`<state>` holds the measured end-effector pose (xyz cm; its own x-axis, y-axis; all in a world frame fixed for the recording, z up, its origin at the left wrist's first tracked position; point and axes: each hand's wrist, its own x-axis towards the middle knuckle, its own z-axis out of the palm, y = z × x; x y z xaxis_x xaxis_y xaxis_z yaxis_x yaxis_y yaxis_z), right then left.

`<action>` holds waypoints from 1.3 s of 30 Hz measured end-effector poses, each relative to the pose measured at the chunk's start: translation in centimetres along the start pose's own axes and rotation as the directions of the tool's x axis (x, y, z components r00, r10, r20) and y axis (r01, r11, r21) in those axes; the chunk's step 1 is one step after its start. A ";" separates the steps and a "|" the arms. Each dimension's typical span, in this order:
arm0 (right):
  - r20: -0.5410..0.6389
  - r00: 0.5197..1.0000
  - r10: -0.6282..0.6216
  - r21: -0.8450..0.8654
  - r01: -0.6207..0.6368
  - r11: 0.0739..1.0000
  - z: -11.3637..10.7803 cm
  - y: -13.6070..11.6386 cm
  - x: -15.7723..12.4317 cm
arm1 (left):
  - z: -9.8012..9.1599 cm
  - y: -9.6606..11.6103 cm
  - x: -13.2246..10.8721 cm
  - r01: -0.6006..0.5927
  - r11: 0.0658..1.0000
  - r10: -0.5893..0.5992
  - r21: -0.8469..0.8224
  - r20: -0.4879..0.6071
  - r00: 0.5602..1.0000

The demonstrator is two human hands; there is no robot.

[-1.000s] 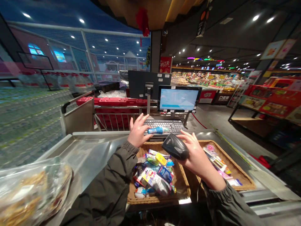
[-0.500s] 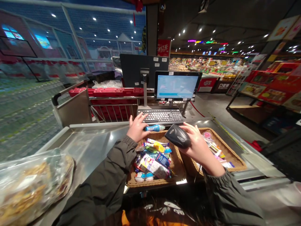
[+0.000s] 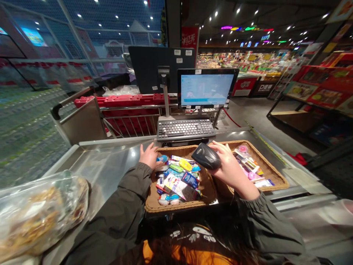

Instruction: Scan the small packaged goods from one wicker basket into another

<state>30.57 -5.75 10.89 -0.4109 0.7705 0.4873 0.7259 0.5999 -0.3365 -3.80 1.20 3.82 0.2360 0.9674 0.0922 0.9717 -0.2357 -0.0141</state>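
In my right hand (image 3: 226, 162) is a black handheld barcode scanner (image 3: 205, 156), held over the gap between two wicker baskets. My left hand (image 3: 149, 156) is at the back left corner of the left wicker basket (image 3: 154, 208), fingers stretched and apart. A small blue item (image 3: 162, 158) lies right beside its fingertips, partly covered by them. Small packaged goods fill this basket: a yellow pack (image 3: 185, 164), a dark blue box (image 3: 190, 179) and a white patterned box (image 3: 179, 187). The right wicker basket (image 3: 281, 180) holds several more small packs, one of them pink (image 3: 243, 149).
Behind the baskets stand a keyboard (image 3: 186, 128), a lit monitor (image 3: 205, 88) and a dark screen back (image 3: 157, 70). Clear bags of brownish food (image 3: 41, 213) lie on the metal counter (image 3: 110, 162) at left. A metal cart (image 3: 79, 117) with red crates is beyond the counter.
My left hand has moved left and down to the basket's edge. The blue bottle-shaped item beside it is now lower, among the goods at the basket's back left. The scanner stays in my right hand.
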 end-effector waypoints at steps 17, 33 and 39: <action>-0.331 0.914 0.236 -0.158 -0.300 0.941 -6.4 6.8 -7.0 | -4.3 8.6 1.6 -0.408 0.912 0.401 -0.040 -0.124 0.908; -0.436 0.779 0.451 -0.141 -0.554 0.821 -10.7 11.9 -15.0 | 5.2 36.6 10.1 -0.699 0.662 0.747 -0.272 0.165 0.644; -0.460 0.764 0.452 -0.168 -0.574 0.801 -11.5 13.2 -16.4 | 10.4 41.4 10.7 -0.628 0.732 0.680 -0.263 0.223 0.699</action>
<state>53.21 -12.96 7.79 0.2675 0.7609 0.5912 0.9102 0.0018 -0.4141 39.07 2.77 -6.10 0.8271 0.5365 -0.1675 0.5612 -0.8047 0.1938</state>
